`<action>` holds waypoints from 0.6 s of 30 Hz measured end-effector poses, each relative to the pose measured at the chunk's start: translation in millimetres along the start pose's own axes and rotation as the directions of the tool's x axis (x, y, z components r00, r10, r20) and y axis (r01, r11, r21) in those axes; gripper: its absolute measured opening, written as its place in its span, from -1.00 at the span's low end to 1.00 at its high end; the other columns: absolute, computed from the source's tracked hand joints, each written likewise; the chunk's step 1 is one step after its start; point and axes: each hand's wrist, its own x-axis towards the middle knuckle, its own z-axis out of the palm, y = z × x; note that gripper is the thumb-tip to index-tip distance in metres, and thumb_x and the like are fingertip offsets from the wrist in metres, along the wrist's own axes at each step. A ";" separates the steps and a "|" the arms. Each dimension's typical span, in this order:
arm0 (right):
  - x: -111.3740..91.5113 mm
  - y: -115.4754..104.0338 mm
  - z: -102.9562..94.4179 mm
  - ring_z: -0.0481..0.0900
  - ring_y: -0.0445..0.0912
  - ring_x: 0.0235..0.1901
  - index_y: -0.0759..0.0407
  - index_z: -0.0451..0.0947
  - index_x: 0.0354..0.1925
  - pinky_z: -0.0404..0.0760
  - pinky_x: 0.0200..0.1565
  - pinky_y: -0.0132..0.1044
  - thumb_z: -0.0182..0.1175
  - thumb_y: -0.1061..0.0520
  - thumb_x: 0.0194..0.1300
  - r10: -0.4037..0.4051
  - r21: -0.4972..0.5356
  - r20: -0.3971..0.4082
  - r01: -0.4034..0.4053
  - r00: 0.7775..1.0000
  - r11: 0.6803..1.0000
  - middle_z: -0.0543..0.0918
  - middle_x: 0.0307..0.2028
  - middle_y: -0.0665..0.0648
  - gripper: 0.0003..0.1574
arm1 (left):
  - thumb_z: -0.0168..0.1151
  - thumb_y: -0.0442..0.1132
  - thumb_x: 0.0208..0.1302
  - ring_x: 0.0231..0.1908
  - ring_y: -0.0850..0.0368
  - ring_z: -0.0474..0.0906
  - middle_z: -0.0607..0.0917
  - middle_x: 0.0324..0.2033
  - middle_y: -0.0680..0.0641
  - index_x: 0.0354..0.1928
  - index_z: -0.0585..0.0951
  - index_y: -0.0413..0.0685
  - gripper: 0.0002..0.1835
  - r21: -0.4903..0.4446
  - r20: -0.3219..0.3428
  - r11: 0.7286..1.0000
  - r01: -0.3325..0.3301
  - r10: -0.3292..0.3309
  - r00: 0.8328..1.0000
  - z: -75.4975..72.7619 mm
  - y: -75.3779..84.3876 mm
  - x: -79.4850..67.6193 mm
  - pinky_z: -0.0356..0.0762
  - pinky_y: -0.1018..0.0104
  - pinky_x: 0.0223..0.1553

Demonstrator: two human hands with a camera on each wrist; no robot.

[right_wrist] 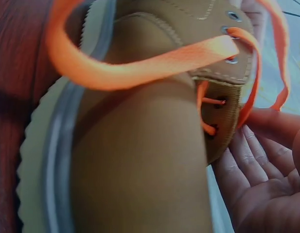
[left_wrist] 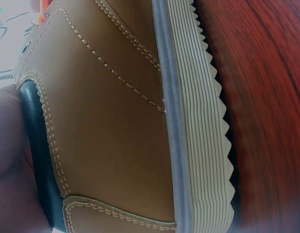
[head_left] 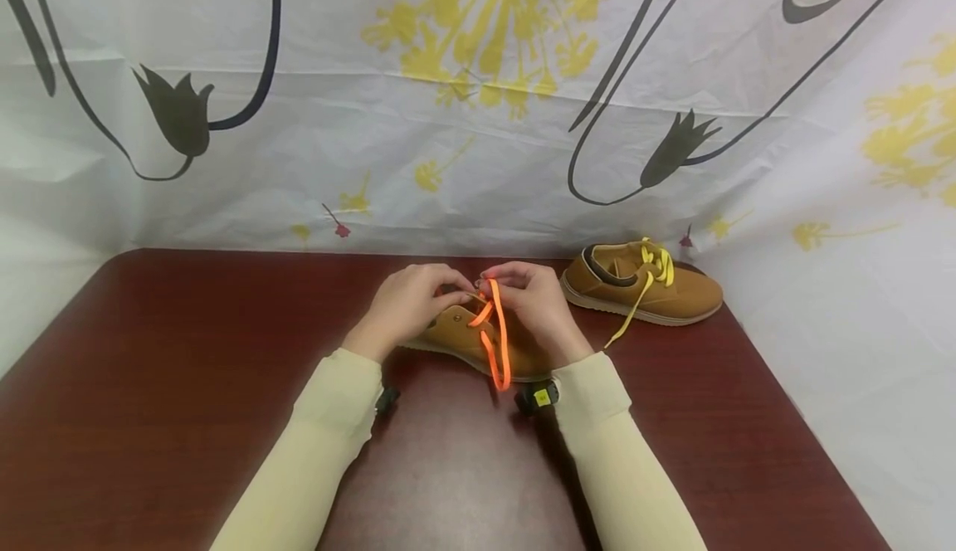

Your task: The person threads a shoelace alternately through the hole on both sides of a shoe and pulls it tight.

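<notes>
A tan leather shoe (head_left: pixel 456 331) with an orange shoelace (head_left: pixel 503 343) stands on the table between both hands. My left hand (head_left: pixel 409 298) is over the shoe's opening, thumb and forefinger curled in at the eyelet flap. In the left wrist view, part of the left hand (left_wrist: pixel 8 141) lies against the dark collar lining (left_wrist: pixel 38 160); its fingertips are out of sight there. My right hand (head_left: pixel 536 295) pinches the orange lace beside the tongue (right_wrist: pixel 220 124), as the right wrist view shows. A lace loop hangs down over the shoe's near side, and one strand passes through an eyelet (right_wrist: pixel 231 59).
A second tan shoe (head_left: pixel 642 285) with yellow laces (head_left: pixel 659 265) stands at the table's back right, one lace end trailing onto the dark red table (head_left: pixel 187 402). A white patterned cloth (head_left: pixel 463 177) hangs behind the table and at its sides.
</notes>
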 end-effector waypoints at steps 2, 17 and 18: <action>-0.1 0.1 0.7 0.75 -0.17 -0.29 0.30 0.71 -0.04 0.71 -0.23 -0.39 0.35 0.24 0.31 0.002 -0.018 0.001 -0.002 1.000 1.000 0.79 -0.12 0.27 -0.74 | 0.33 0.04 0.35 -0.29 0.20 0.61 0.79 -0.11 0.17 -0.09 0.78 0.27 -0.81 0.001 0.001 1.000 0.000 0.000 1.000 -0.4 0.4 0.1 0.56 0.23 -0.20; 2.0 7.1 2.6 0.68 -0.22 -0.40 0.30 0.73 -0.15 0.61 -0.34 -0.42 0.35 0.22 0.29 0.040 -0.087 -0.064 -0.046 0.997 0.995 0.82 -0.27 0.22 -0.81 | 0.51 -0.25 0.16 0.13 0.10 0.59 0.68 0.06 0.13 -0.36 0.84 0.18 -0.91 -0.007 -0.127 0.985 -0.171 0.169 0.977 -0.3 -4.1 -0.2 0.58 0.15 0.10; 2.2 7.6 2.9 0.67 -0.22 -0.40 0.30 0.73 -0.15 0.60 -0.34 -0.42 0.35 0.21 0.29 0.045 -0.093 -0.069 -0.052 0.997 0.994 0.82 -0.28 0.22 -0.81 | 0.51 -0.23 0.17 0.16 0.09 0.58 0.68 0.10 0.12 -0.31 0.85 0.18 -0.91 0.006 -0.108 0.984 -0.177 0.176 0.978 -1.0 -4.2 0.3 0.58 0.14 0.14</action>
